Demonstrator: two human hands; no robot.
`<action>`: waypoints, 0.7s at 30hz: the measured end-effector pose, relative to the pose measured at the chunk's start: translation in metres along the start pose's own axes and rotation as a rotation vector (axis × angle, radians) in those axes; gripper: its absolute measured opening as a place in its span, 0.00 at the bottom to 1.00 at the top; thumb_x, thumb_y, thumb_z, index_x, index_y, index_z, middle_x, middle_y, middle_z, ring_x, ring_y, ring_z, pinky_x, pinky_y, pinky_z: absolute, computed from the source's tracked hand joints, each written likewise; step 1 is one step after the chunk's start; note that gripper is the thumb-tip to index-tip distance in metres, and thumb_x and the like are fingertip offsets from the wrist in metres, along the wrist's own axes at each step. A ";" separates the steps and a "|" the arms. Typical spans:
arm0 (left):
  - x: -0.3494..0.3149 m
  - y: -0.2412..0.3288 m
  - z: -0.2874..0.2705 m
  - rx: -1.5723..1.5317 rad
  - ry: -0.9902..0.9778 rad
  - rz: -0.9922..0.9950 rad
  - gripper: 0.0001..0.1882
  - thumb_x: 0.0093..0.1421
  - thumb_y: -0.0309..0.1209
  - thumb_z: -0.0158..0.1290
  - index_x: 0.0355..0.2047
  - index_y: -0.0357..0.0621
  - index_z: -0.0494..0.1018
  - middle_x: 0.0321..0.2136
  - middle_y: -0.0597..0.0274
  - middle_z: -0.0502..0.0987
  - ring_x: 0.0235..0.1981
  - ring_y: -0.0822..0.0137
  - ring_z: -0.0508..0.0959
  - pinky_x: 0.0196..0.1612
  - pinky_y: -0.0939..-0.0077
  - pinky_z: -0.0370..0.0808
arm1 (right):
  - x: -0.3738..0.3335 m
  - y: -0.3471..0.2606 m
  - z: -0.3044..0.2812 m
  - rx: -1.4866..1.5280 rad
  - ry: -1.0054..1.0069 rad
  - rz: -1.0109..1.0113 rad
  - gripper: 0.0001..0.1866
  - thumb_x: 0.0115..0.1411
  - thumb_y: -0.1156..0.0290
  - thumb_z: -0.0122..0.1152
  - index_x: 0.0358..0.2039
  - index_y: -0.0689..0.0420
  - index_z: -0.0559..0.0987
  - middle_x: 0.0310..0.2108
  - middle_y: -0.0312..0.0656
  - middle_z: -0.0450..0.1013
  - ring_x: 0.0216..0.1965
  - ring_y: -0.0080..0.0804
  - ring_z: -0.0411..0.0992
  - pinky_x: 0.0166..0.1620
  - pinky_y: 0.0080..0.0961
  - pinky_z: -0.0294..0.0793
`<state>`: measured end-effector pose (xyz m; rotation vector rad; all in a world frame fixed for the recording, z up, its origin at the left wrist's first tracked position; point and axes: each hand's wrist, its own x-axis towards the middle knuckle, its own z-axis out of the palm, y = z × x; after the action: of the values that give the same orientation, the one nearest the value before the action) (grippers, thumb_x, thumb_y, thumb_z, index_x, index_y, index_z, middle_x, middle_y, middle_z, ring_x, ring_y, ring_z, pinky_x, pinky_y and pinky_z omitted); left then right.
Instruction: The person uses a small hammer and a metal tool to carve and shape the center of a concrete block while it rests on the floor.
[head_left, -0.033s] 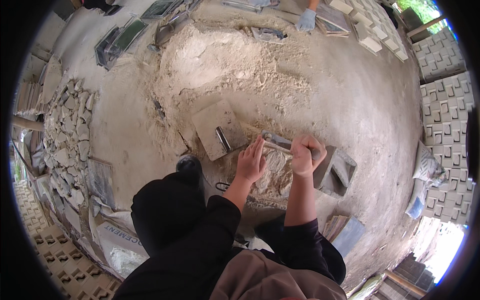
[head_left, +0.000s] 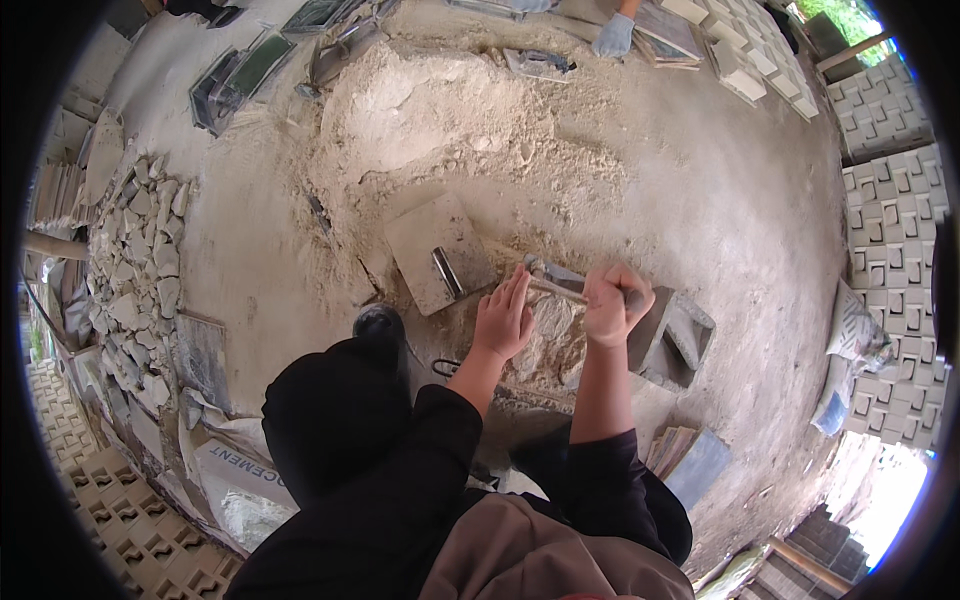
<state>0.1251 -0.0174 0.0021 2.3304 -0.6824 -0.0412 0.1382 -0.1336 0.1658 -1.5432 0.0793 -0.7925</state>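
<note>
My right hand (head_left: 612, 305) is closed round the handle of a narrow, dust-covered tool (head_left: 555, 289), seen edge-on, whose exact kind I cannot make out. The handle's rounded end pokes out of my fist. My left hand (head_left: 503, 318) has its fingers stretched out and together, the fingertips at the tool's other end. Beneath both hands lies a crumbly pale mix (head_left: 545, 345) within a frame that my hands partly cover. Left of them, a square dusty plate (head_left: 425, 250) with a shiny bar handle (head_left: 447, 272) rests on the ground. Close by on the right sits a grey box-like mould (head_left: 683, 345).
A wide heap of pale powder (head_left: 430, 110) spreads ahead. Broken pieces (head_left: 135, 280) are piled at the left. Patterned blocks (head_left: 895, 300) are stacked at the right, flat boards (head_left: 690, 465) near my right knee. Another person's gloved hand (head_left: 613, 37) is at the far edge.
My right hand has turned slightly, and the handle's end has shifted a little. My left hand stays almost in place. A small object near the far gloved hand has moved slightly.
</note>
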 end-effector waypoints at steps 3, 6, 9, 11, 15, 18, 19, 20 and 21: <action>0.004 0.000 -0.001 -0.013 0.031 -0.001 0.31 0.54 0.33 0.42 0.58 0.46 0.49 0.59 0.62 0.51 0.52 0.61 0.63 0.47 0.62 0.62 | 0.010 -0.003 -0.010 0.078 -0.019 0.006 0.09 0.38 0.85 0.38 0.09 0.60 0.55 0.08 0.35 0.52 0.10 0.19 0.49 0.13 0.18 0.50; -0.007 0.003 -0.002 -0.009 0.018 0.004 0.31 0.53 0.33 0.43 0.58 0.46 0.49 0.59 0.62 0.52 0.52 0.61 0.63 0.47 0.62 0.62 | 0.000 -0.008 -0.020 0.164 -0.037 0.007 0.09 0.39 0.83 0.40 0.08 0.59 0.56 0.08 0.34 0.53 0.11 0.19 0.49 0.13 0.18 0.51; 0.000 0.000 0.001 0.008 0.013 -0.003 0.31 0.53 0.33 0.43 0.58 0.46 0.49 0.59 0.62 0.52 0.52 0.61 0.63 0.47 0.62 0.62 | 0.006 -0.004 -0.022 0.164 -0.034 0.072 0.09 0.37 0.87 0.39 0.08 0.61 0.55 0.08 0.36 0.56 0.10 0.19 0.51 0.14 0.18 0.51; -0.008 0.002 0.000 0.009 0.010 -0.003 0.31 0.53 0.32 0.43 0.58 0.46 0.50 0.59 0.62 0.53 0.52 0.61 0.63 0.47 0.63 0.62 | -0.001 -0.010 -0.021 0.147 -0.046 -0.017 0.09 0.36 0.87 0.40 0.08 0.61 0.55 0.08 0.37 0.56 0.10 0.19 0.51 0.14 0.18 0.51; 0.004 -0.002 0.003 -0.011 0.044 0.015 0.31 0.53 0.32 0.43 0.58 0.46 0.50 0.59 0.62 0.53 0.52 0.61 0.63 0.48 0.62 0.62 | -0.007 0.000 -0.021 0.133 -0.038 -0.048 0.09 0.37 0.83 0.43 0.08 0.61 0.56 0.08 0.36 0.55 0.09 0.20 0.51 0.13 0.18 0.52; -0.002 0.003 0.000 -0.020 -0.009 -0.035 0.30 0.53 0.32 0.43 0.58 0.47 0.50 0.59 0.62 0.52 0.52 0.61 0.63 0.48 0.62 0.61 | -0.013 0.002 -0.012 0.113 -0.052 -0.138 0.10 0.38 0.81 0.47 0.08 0.61 0.57 0.08 0.35 0.54 0.09 0.21 0.51 0.13 0.18 0.53; 0.005 0.002 0.000 -0.021 0.009 -0.014 0.31 0.53 0.33 0.43 0.58 0.47 0.50 0.59 0.62 0.52 0.52 0.61 0.63 0.48 0.62 0.62 | -0.016 0.002 -0.008 0.100 -0.051 -0.182 0.10 0.38 0.81 0.47 0.08 0.61 0.56 0.08 0.35 0.54 0.09 0.21 0.51 0.13 0.18 0.53; 0.004 0.001 0.000 -0.020 0.012 -0.010 0.31 0.53 0.33 0.43 0.58 0.47 0.49 0.59 0.62 0.52 0.52 0.61 0.63 0.48 0.62 0.62 | -0.023 0.002 -0.005 0.087 -0.049 -0.203 0.10 0.37 0.81 0.47 0.08 0.60 0.56 0.08 0.35 0.54 0.09 0.21 0.51 0.13 0.18 0.53; 0.002 0.001 0.000 -0.019 0.014 -0.005 0.31 0.53 0.33 0.43 0.58 0.47 0.49 0.59 0.62 0.52 0.52 0.61 0.63 0.48 0.62 0.62 | -0.020 0.003 -0.003 0.087 -0.024 -0.157 0.10 0.36 0.81 0.47 0.09 0.60 0.56 0.08 0.35 0.54 0.09 0.22 0.52 0.13 0.18 0.52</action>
<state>0.1262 -0.0188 0.0024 2.3119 -0.6666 -0.0340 0.1225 -0.1266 0.1542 -1.4891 -0.0943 -0.8893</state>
